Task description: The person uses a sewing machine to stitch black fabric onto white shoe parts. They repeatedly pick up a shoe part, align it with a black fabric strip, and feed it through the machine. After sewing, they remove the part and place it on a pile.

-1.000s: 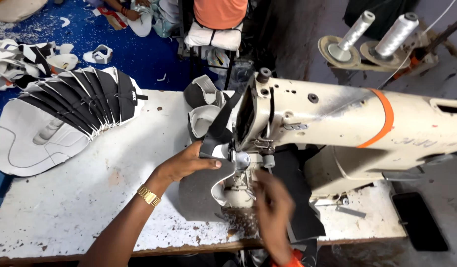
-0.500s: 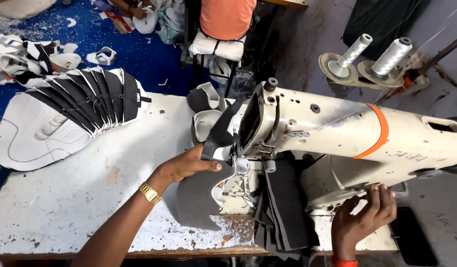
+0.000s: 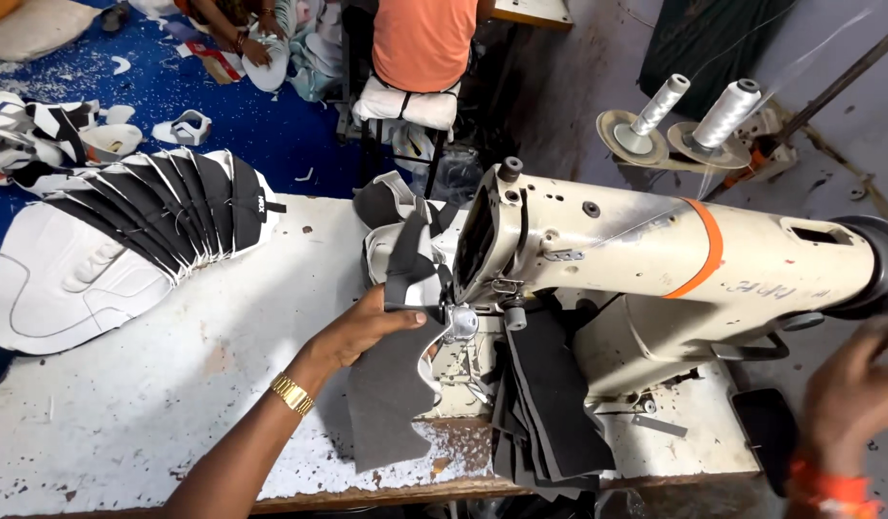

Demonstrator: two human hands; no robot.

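left hand fingers clamped on black shoe piece at sewing machine needle. right hand off right, blurred, cannot tell grip. stitching looks not begun; fanned stack waits on surface.

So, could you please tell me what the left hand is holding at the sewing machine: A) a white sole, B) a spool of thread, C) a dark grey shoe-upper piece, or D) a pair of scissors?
C: the left hand grips a dark grey shoe-upper piece at the needle area of the cream sewing machine.
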